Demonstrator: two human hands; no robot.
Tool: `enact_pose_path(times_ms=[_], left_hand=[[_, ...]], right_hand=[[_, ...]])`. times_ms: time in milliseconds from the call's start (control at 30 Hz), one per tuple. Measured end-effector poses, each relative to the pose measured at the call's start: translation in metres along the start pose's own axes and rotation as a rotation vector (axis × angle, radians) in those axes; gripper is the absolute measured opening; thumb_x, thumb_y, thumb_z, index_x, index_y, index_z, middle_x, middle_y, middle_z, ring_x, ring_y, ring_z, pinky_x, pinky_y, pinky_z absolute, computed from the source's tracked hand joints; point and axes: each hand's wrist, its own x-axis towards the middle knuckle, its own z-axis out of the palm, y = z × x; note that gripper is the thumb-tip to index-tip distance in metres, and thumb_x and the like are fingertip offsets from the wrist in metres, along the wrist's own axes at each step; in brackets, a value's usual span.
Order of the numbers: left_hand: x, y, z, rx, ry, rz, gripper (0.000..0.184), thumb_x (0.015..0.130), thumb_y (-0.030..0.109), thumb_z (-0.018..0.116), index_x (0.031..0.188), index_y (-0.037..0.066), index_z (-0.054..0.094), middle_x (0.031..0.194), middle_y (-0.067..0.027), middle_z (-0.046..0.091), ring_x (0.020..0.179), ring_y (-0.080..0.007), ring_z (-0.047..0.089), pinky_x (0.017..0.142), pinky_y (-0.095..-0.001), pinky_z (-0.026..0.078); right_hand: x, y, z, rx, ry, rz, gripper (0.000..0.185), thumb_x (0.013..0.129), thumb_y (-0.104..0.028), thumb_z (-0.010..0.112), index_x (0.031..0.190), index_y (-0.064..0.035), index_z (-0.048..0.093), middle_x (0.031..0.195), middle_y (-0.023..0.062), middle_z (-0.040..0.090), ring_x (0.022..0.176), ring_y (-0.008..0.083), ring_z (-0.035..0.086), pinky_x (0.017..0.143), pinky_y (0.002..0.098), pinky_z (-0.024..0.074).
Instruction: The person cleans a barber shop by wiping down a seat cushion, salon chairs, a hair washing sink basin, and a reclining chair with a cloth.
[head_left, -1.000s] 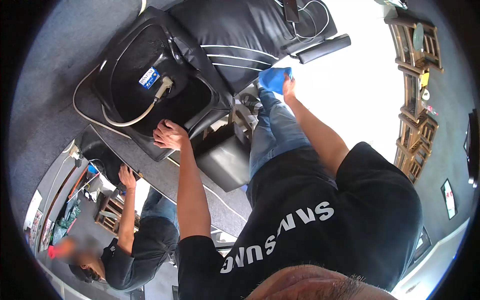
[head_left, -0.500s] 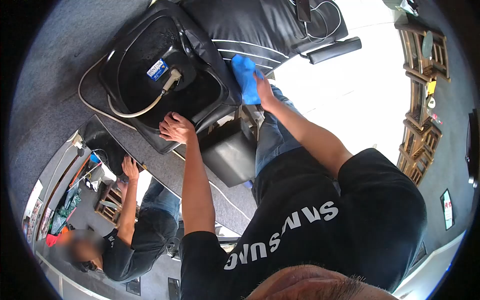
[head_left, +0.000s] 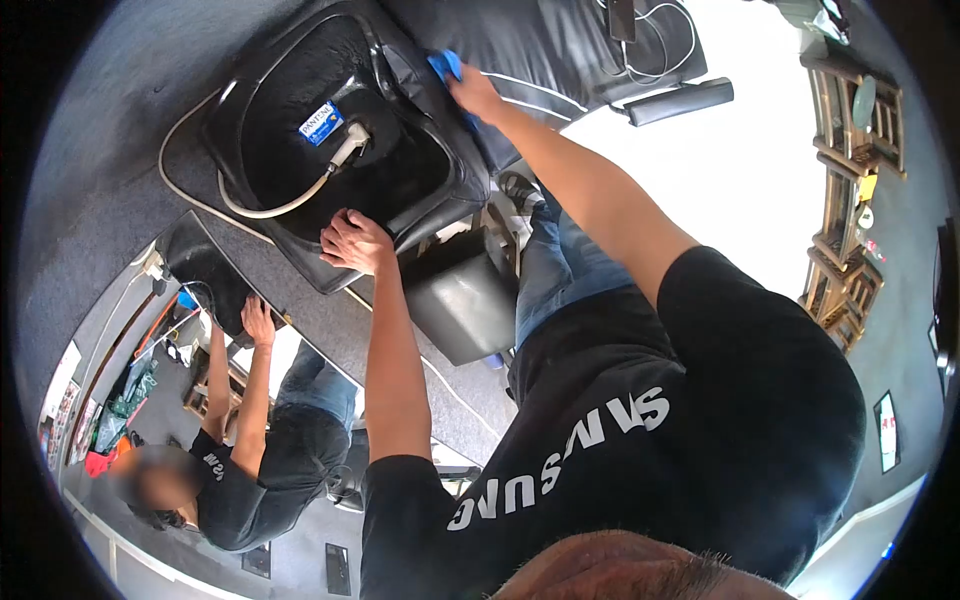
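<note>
My left hand (head_left: 357, 242) rests on the front edge of a black shampoo basin (head_left: 300, 262), its fingers curled over the rim. My right hand (head_left: 476, 95) is stretched forward and grips a blue cloth (head_left: 441, 64), mostly covered by the fingers. The cloth is pressed where the basin's right side meets the black padded chair (head_left: 530, 50). Inside the basin lie a blue and white Pantene packet (head_left: 321, 123) and a pale shower head (head_left: 349, 146) on a hose (head_left: 275, 212).
A black box-shaped stool (head_left: 462, 300) stands below the basin. A phone (head_left: 621, 20) with white cables lies on the chair, beside its armrest (head_left: 682, 101). On the left, a mirror (head_left: 225, 345) reflects a person. Wooden chairs (head_left: 840, 120) line the right side.
My right hand has moved forward and left with the blue cloth, from beside my leg up to the basin's right edge. My left hand has stayed on the rim.
</note>
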Motion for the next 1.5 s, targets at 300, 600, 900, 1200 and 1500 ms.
enact_pose_path(times_ms=[300,600,900,1200,1500], left_hand=[[0.0,-0.002,-0.003,0.01,-0.053,-0.019,0.038,0.098,0.039,0.044,0.111,0.014,0.07,0.121,-0.0118,0.063,0.132,-0.0305,0.047,0.118,-0.0641,0.021],[0.0,-0.002,-0.004,-0.019,-0.056,-0.015,0.037,0.098,0.038,0.047,0.113,0.015,0.07,0.122,-0.0104,0.064,0.134,-0.0307,0.046,0.119,-0.0628,0.019],[0.0,0.0,-0.01,-0.046,-0.089,-0.032,0.037,0.099,0.038,0.046,0.116,0.014,0.068,0.125,-0.0115,0.061,0.137,-0.0332,0.043,0.119,-0.0647,0.017],[0.005,0.002,-0.01,-0.032,-0.113,-0.054,0.039,0.098,0.04,0.045,0.119,0.017,0.068,0.131,-0.0114,0.061,0.14,-0.0316,0.042,0.12,-0.0626,0.015],[0.005,0.005,-0.012,-0.009,-0.13,-0.058,0.037,0.098,0.037,0.046,0.118,0.014,0.067,0.131,-0.0126,0.061,0.139,-0.0315,0.042,0.121,-0.0621,0.015]], right_hand=[[-0.155,0.072,-0.029,-0.048,-0.255,0.274,0.038,0.097,-0.027,0.058,0.125,-0.0021,0.061,0.117,0.0288,0.068,0.114,0.0464,0.063,0.095,0.0542,0.0483],[0.084,-0.041,-0.049,0.695,-0.038,-0.011,0.029,0.099,-0.022,0.056,0.117,-0.0008,0.065,0.107,0.0088,0.069,0.097,0.0191,0.062,0.088,0.0404,0.0505],[0.263,-0.037,0.049,-0.177,-0.105,-0.221,0.047,0.1,-0.036,0.05,0.124,0.0027,0.061,0.116,0.0242,0.069,0.108,0.0397,0.066,0.094,0.049,0.0502],[0.011,0.017,-0.006,-0.274,-0.134,-0.075,0.043,0.103,-0.032,0.049,0.108,0.0086,0.062,0.102,0.0367,0.063,0.095,0.0535,0.063,0.085,0.0619,0.0495],[0.003,0.023,-0.072,0.179,-0.4,0.494,0.023,0.091,-0.025,0.065,0.1,-0.0043,0.069,0.086,0.0078,0.07,0.07,0.0204,0.066,0.062,0.0417,0.0527]])
